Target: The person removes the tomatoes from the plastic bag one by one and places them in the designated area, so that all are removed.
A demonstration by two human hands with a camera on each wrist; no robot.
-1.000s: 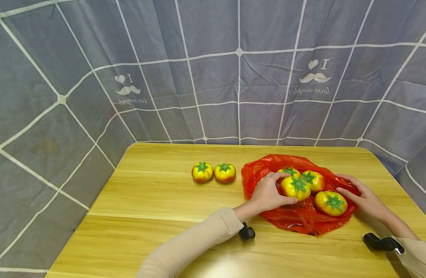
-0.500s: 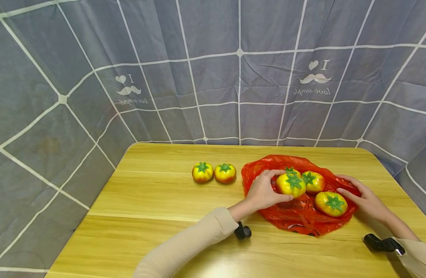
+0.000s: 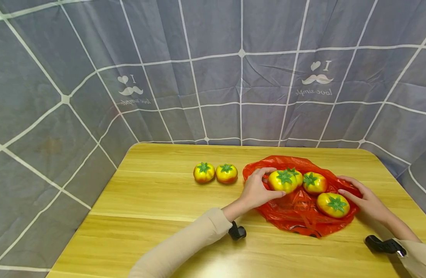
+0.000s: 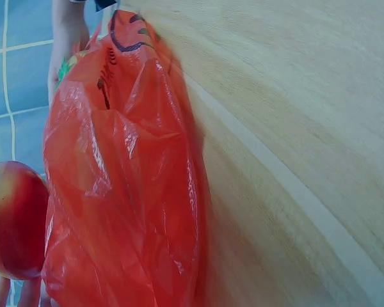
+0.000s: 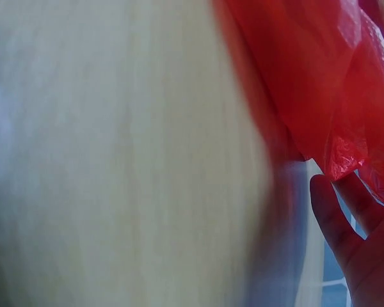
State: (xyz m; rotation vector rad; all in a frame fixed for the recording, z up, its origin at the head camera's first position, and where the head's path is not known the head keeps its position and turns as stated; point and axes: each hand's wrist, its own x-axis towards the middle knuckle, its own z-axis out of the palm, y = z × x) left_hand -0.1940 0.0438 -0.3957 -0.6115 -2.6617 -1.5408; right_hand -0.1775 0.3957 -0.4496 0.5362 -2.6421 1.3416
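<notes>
Fruit (image 3: 281, 187) in a person's left hand (image 3: 256, 192) should prove light, stiff and slippery, best taken round its sides, as thumb and fingers curl about it, parted by its width, over the left half of a red bag (image 3: 286, 212). Shiny yellow turns red beneath a green star-shaped cap. 3 similar fruits (image 3: 321, 185) lie within; 2 loose fruits (image 3: 227, 177) sit left. The right hand (image 3: 367, 201), thumb and fingers apart, touches the bag's right edge; any pinch is hard to tell.

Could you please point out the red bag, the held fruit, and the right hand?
Red bag (image 3: 291, 216), head view: its bare lower front.
Held fruit (image 3: 281, 186), head view: yellow skin below the green leaf.
Right hand (image 3: 367, 200), head view: back of the hand.
</notes>
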